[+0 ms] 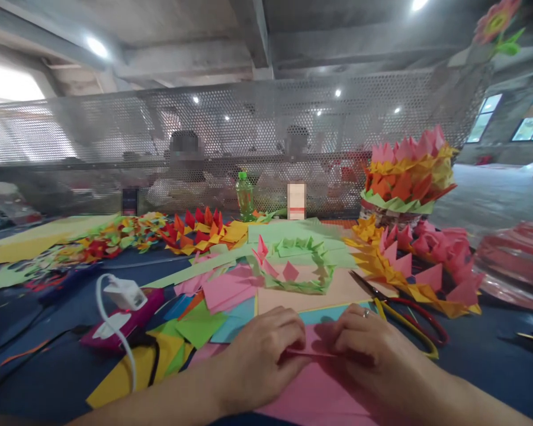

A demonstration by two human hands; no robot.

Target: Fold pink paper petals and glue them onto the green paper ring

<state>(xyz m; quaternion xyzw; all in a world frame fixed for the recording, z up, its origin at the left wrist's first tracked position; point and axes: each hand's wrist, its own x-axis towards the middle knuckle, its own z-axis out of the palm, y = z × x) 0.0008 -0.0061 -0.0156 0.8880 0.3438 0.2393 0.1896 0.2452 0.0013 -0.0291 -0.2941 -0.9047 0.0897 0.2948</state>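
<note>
Between my two hands is a small piece of pink paper [311, 353], its folded edge held level above a pink sheet [320, 393]. My left hand [270, 349] pinches its left end with curled fingers. At the right end, my right hand [364, 340], with a ring on one finger, pinches it too. The fingertips are partly hidden behind the knuckles. Just beyond my hands lies a ring of folded green paper [326, 278] with a few pink folded points [290, 271] in and beside it. Scissors [395, 310] with red and yellow handles rest right of my right hand.
A magenta power strip [124, 322] with a white charger [125, 293] and cables sits at left. Loose coloured sheets [231, 287] spread ahead. Red-orange [195, 231] and pink-yellow paper rings [420, 275], a tiered paper flower basket [408, 177] and a green bottle [244, 198] stand farther back.
</note>
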